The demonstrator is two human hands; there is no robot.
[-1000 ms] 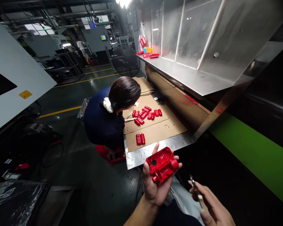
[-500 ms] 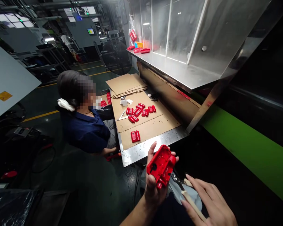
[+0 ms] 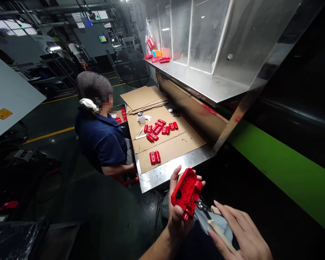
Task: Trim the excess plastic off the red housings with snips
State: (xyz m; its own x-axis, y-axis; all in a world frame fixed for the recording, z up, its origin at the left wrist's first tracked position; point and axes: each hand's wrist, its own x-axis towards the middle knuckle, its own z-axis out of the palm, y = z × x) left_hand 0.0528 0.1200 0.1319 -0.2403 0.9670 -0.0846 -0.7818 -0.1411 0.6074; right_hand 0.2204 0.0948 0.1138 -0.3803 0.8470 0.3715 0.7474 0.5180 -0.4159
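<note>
Cardboard-topped table [image 3: 200,155] | red casing [image 3: 188,193]: glossy, hollow, dark-spotted inside | left grip [image 3: 176,222] clasps it | right grip [image 3: 241,229] grasps pliers [image 3: 203,207]

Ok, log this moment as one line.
left hand: holds red case | right hand: holds pliers, tip at case's edge | table: red pieces on cardboard

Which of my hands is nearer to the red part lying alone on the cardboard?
Left. In the picture, your left hand is below and right of that red part; your right hand, holding pliers, is farther right.
</note>
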